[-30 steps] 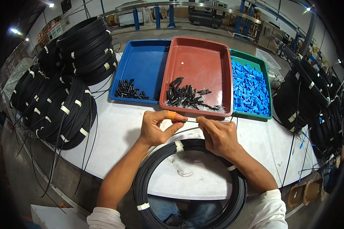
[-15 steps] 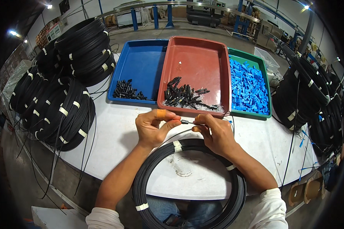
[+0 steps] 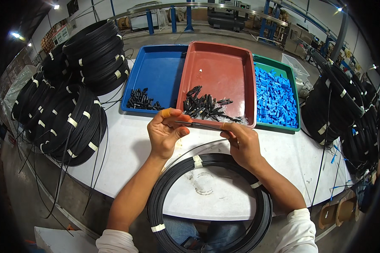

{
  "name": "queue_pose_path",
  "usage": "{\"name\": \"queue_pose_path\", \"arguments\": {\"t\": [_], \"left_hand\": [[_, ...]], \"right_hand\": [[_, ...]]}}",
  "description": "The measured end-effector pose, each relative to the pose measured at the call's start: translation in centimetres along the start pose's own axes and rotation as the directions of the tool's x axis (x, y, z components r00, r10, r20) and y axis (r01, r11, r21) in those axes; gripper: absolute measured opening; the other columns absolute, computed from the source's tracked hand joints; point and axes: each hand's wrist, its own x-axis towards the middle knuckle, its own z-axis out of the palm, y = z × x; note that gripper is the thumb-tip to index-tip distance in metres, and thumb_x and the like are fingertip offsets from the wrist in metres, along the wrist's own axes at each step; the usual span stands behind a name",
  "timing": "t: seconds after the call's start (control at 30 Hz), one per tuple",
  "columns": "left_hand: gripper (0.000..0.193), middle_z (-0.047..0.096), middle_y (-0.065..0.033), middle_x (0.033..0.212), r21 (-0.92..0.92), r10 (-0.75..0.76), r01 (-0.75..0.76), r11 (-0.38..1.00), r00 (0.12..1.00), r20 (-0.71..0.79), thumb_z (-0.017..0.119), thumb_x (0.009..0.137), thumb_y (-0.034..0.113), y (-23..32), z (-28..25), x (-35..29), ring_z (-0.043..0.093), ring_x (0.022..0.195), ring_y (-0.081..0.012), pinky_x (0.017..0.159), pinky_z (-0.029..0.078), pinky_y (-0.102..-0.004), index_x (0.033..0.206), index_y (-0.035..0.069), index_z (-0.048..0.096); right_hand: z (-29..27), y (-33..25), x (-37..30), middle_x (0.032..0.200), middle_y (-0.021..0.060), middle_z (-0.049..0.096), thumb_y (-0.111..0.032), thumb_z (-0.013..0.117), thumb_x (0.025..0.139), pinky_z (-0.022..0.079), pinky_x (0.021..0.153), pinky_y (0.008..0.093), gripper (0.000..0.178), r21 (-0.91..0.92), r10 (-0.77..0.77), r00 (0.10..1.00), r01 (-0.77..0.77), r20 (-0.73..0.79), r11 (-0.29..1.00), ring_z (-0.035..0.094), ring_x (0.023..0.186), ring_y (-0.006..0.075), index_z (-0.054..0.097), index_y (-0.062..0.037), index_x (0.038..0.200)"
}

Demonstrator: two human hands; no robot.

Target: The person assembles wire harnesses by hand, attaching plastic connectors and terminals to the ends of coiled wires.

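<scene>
Where my forearms (image 3: 135, 193) reach: round black cable coil (image 3: 158, 200), smooth, banded in pale tape (image 3: 158, 228).
Right hand (image 3: 244, 145): fingertips pinched together on the thin cable end (image 3: 203, 125), just in front of the red tray (image 3: 219, 71).
Left hand (image 3: 162, 137): thumb and forefinger parted; whether it touches the cable end, I cannot tell.
Cable end: light, slick and springily stiff, I judge, best gripped close behind its tip.
Red tray: glossy plastic, slim black fittings (image 3: 202, 104) inside.
Green tray (image 3: 269, 64): hard-looking blue pieces (image 3: 276, 98), heaped.

One blue tray (image 3: 158, 69), one red tray (image 3: 223, 78), one green tray (image 3: 272, 64), two hands (image 3: 161, 137), one counter (image 3: 122, 160), one nearest cable coil (image 3: 156, 202); blue clips (image 3: 276, 99) too many to count.
</scene>
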Motion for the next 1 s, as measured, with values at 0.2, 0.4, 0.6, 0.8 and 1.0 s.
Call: {"name": "queue_pose_path", "arguments": {"t": [0.2,0.4,0.6,0.8,1.0], "left_hand": [[0.05,0.071,-0.0179,0.106,0.057,-0.097,0.094,0.994,0.994,0.059,0.08,0.077,-0.007,-0.1,0.5,0.0,0.071,0.098,-0.0232,0.083,0.062,-0.0315,0.121,-0.002,0.057],[0.041,0.074,-0.0165,0.094,0.211,-0.167,0.154,0.965,0.985,0.046,0.081,0.078,-0.004,0.0,1.2,-0.5,0.073,0.092,-0.0209,0.084,0.06,-0.0302,0.113,-0.001,0.061],[0.038,0.075,-0.0167,0.09,0.376,-0.258,0.189,0.907,0.956,0.142,0.085,0.075,-0.002,0.8,2.3,-1.2,0.074,0.092,-0.0199,0.081,0.06,-0.0297,0.107,-0.001,0.064],[0.034,0.075,-0.0166,0.09,0.421,-0.236,0.145,0.896,0.956,0.174,0.083,0.075,-0.006,0.4,2.4,-1.4,0.074,0.09,-0.0207,0.082,0.06,-0.0304,0.105,-0.002,0.067],[0.044,0.076,-0.0144,0.089,0.453,-0.374,0.256,0.854,0.907,0.193,0.084,0.074,-0.006,0.9,2.4,-1.3,0.074,0.088,-0.0168,0.081,0.06,-0.0284,0.114,-0.002,0.065]], "right_hand": [[-0.5,-0.3,0.2,0.084,0.0116,0.071,0.005,0.074,0.076,0.053,0.058,0.037,0.026,0.048,-0.006,1.0,0.006,0.01,0.999,0.07,0.073,0.0287,0.066,-0.0048,0.099],[-3.3,0.3,1.4,0.09,0.0123,0.073,-0.004,0.074,0.081,0.054,0.061,0.0379,0.02,-0.038,0.085,0.946,-0.077,0.311,0.996,0.071,0.074,0.0283,0.068,-0.0044,0.1],[-2.8,-1.1,1.4,0.085,0.0158,0.071,0.003,0.067,0.083,0.054,0.067,0.0408,0.019,0.256,-0.041,0.912,-0.071,0.408,0.964,0.071,0.078,0.033,0.065,-0.0023,0.101],[-3.1,-0.4,1.5,0.086,0.0158,0.072,0.008,0.066,0.08,0.054,0.068,0.0409,0.023,0.223,-0.025,0.908,-0.076,0.417,0.972,0.071,0.077,0.0335,0.066,-0.0014,0.101],[-3.0,-1.6,1.9,0.093,0.0157,0.072,0.007,0.067,0.079,0.054,0.069,0.0395,0.029,0.245,0.012,0.872,-0.151,0.49,0.958,0.071,0.083,0.0331,0.064,-0.0013,0.107]]}}
